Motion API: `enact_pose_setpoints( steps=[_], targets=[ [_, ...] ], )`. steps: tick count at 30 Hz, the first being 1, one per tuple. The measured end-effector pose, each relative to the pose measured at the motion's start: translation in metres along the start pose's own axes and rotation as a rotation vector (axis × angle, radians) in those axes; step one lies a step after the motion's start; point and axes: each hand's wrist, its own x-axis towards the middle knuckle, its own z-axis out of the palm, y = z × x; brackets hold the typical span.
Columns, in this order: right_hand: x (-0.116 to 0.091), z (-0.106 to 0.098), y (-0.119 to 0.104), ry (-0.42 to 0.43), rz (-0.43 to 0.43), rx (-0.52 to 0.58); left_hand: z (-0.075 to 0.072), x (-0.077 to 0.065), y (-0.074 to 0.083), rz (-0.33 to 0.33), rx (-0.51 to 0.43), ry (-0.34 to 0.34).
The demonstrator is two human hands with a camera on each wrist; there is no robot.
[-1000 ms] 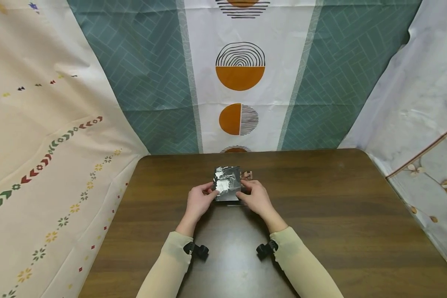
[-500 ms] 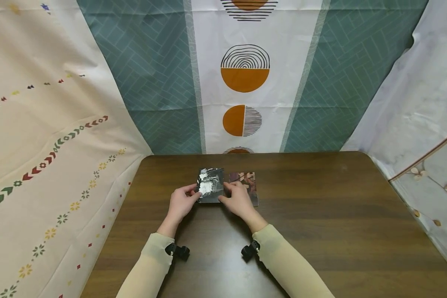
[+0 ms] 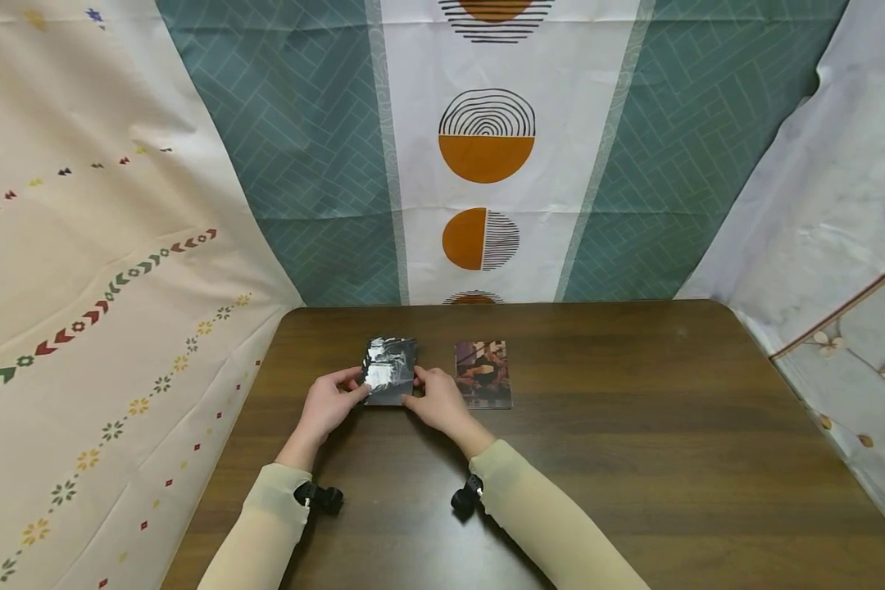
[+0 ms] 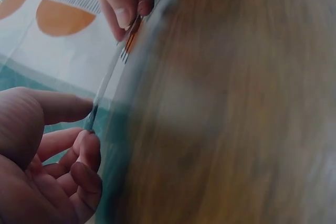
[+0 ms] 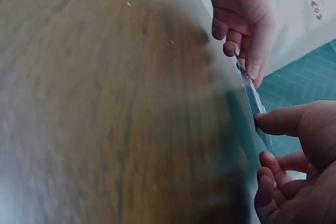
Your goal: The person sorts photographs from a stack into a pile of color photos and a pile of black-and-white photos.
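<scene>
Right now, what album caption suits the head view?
Left hand and right hand pinch a shiny dark panel beside a colorful picture.

Glossy dark square, grained wooden table.
Toward the table's far edge, the square gleams like smooth plastic film, while the printed piece looks like paper or card. The table's brown surface is smooth with a soft sheen. Creased cloth hangs behind it; matt cream cloth lines its left.

1 patterned card on wooden table
</scene>
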Motion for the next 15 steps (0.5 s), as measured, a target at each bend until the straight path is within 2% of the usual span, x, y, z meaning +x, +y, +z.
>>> enact_pose_setpoints(
  steps=[7,15],
  targets=[
    [0.003,0.007,-0.003,-0.004,0.004,-0.056,-0.005,0.002,-0.005,-0.010,0.045,-0.064],
    [0.008,0.011,-0.007,0.003,0.031,-0.131,-0.007,0.003,-0.006,0.012,0.138,-0.080]
  ],
)
